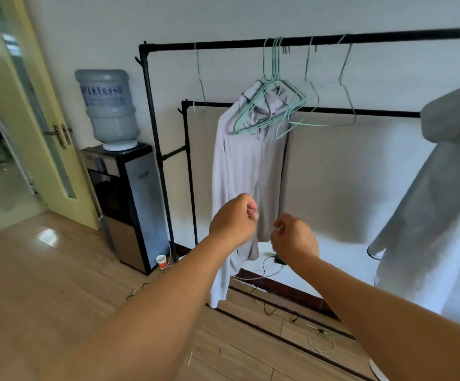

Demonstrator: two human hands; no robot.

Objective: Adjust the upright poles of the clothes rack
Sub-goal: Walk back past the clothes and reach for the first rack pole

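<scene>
A black clothes rack stands against the white wall. Its tall upright pole (154,133) carries the high top bar (223,45), and a shorter upright pole (191,174) carries the lower bar (360,112). A short cross piece joins the two uprights. A light grey jacket (240,160) hangs among several green wire hangers (272,105). My left hand (234,218) is curled into a fist in front of the jacket's lower part, to the right of the short upright and not touching it. My right hand (294,235) hovers beside it, fingers loosely bent, holding nothing.
A water dispenser (130,204) with a large bottle (108,105) stands left of the rack, a paper cup (161,261) at its foot. Cables (321,342) lie across the rack's base rails (278,336). A grey coat (437,202) hangs at right. An open door (45,119) is at left.
</scene>
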